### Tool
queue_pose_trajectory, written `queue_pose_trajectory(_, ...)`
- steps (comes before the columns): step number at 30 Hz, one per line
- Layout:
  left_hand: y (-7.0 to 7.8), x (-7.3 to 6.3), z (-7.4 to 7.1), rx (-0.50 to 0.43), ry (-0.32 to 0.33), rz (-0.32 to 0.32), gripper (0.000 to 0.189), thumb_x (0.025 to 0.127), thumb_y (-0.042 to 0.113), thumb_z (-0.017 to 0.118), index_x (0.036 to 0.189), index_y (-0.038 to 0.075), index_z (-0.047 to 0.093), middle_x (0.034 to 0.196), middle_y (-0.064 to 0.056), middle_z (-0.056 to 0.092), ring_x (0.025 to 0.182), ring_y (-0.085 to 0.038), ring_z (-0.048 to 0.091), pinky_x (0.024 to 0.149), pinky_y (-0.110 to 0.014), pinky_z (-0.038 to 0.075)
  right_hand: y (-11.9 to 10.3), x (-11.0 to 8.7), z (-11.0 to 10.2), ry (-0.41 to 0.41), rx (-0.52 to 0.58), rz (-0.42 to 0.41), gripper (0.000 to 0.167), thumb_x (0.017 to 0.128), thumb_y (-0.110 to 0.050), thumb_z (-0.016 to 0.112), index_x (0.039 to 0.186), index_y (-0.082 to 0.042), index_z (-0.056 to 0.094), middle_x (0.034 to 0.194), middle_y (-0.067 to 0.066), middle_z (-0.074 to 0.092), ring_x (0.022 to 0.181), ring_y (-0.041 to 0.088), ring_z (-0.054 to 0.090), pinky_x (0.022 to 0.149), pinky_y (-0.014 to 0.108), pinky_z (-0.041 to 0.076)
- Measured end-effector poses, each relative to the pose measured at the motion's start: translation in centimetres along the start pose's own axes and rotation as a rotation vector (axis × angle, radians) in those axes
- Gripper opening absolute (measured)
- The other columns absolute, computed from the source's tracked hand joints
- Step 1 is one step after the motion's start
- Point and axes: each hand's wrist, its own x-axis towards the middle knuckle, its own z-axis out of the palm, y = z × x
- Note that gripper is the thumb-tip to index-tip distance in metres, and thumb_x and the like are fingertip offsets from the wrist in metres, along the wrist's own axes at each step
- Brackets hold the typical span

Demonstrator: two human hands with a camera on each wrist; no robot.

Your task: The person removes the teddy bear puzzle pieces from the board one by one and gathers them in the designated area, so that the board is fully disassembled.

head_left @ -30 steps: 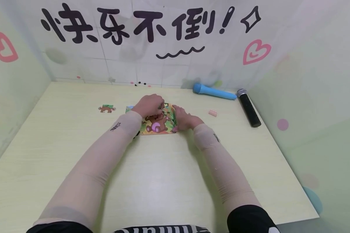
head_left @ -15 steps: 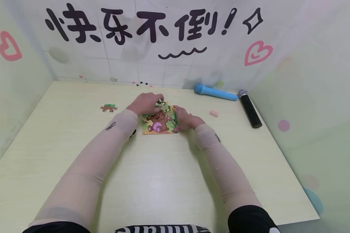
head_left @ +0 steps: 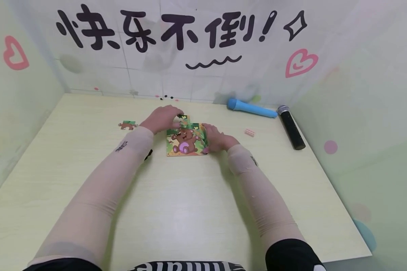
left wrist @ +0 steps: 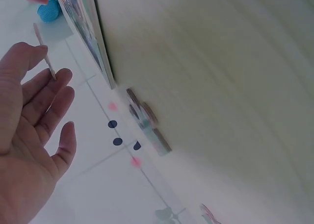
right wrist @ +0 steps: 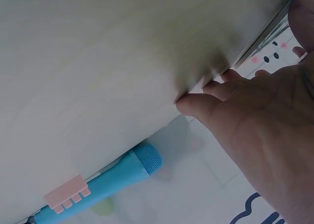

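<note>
A jigsaw puzzle with a brown bear picture lies at the table's middle. My left hand is at its upper left and pinches a small green jigsaw piece between thumb and fingers. That piece sticks up past the puzzle's top edge; in the left wrist view it shows edge-on. On the puzzle's right edge rests my right hand, fingers extended and touching the tabletop in the right wrist view. A loose brown-and-green jigsaw piece lies to the left. Another loose piece shows in the left wrist view.
A blue microphone and a black microphone lie at the back right. A pink toy brick sits right of my right hand. Printed wall sheets enclose the table at the back and sides.
My left hand has drawn left and slightly back from over the puzzle with the jigsaw piece, uncovering more of the bear. The right hand stays at the edge. The head view has shifted slightly.
</note>
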Motion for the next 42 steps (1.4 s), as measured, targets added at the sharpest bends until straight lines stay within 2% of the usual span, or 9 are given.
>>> queue_pose_trajectory(5, -0.9, -0.3, 0.0, -0.019, -0.008, -0.031, 0.053, 0.099, 0.022, 0.066, 0.146, 0.004, 0.051, 0.148, -0.016, 0.052, 0.137, -0.035, 0.046, 0.112, -0.052, 0.037, 0.2, -0.1, -0.1, 0.001, 0.001, -0.001, 0.103, 0.091, -0.025, 0.077, 0.162, -0.012, 0.003, 0.167, 0.018, 0.010, 0.155, 0.033, 0.008, 0.120, 0.058, 0.017)
queue_pose_trajectory(13, -2.5, -1.2, -0.3, -0.046, 0.008, -0.050, 0.054, 0.098, 0.024, 0.068, 0.145, 0.003, 0.053, 0.147, -0.017, 0.053, 0.135, -0.036, 0.047, 0.112, -0.052, 0.038, 0.4, -0.2, -0.2, -0.011, 0.022, 0.018, 0.102, 0.093, -0.026, 0.074, 0.162, -0.013, 0.001, 0.168, 0.018, 0.008, 0.155, 0.034, 0.005, 0.121, 0.057, 0.015)
queue_pose_trajectory(23, -4.4, -3.1, -1.0, -0.077, 0.002, -0.069, 0.054, 0.097, 0.020, 0.068, 0.144, 0.001, 0.052, 0.142, -0.022, 0.054, 0.128, -0.039, 0.052, 0.108, -0.055, 0.041, 0.9, 0.1, 0.5, -0.046, 0.024, 0.043, 0.101, 0.095, -0.030, 0.071, 0.163, -0.012, -0.002, 0.169, 0.016, 0.001, 0.155, 0.032, -0.001, 0.122, 0.055, 0.012)
queue_pose_trajectory(27, -5.0, -4.0, -1.5, -0.093, 0.014, -0.062, 0.052, 0.097, 0.019, 0.067, 0.143, 0.000, 0.052, 0.140, -0.022, 0.056, 0.125, -0.038, 0.053, 0.106, -0.055, 0.042, 0.8, 0.1, 0.4, -0.058, -0.007, 0.037, 0.102, 0.096, -0.033, 0.070, 0.163, -0.010, -0.002, 0.170, 0.015, -0.002, 0.155, 0.032, -0.003, 0.122, 0.055, 0.012)
queue_pose_trajectory(34, -6.5, -5.8, -2.5, -0.111, 0.006, -0.097, 0.054, 0.099, 0.020, 0.065, 0.146, 0.002, 0.049, 0.140, -0.023, 0.053, 0.124, -0.038, 0.052, 0.101, -0.055, 0.044, 0.5, 0.1, 0.0, -0.057, -0.067, 0.015, 0.103, 0.095, -0.036, 0.071, 0.163, -0.008, -0.001, 0.169, 0.016, -0.002, 0.155, 0.032, -0.002, 0.121, 0.056, 0.014)
queue_pose_trajectory(42, -8.3, -7.6, -3.3, -0.138, -0.002, -0.128, 0.052, 0.098, 0.016, 0.063, 0.145, 0.000, 0.049, 0.135, -0.027, 0.056, 0.116, -0.039, 0.055, 0.099, -0.057, 0.044, 0.4, 0.0, -0.1, -0.060, -0.074, 0.020, 0.106, 0.094, -0.038, 0.071, 0.162, -0.006, -0.004, 0.169, 0.016, -0.003, 0.155, 0.032, -0.002, 0.121, 0.055, 0.014)
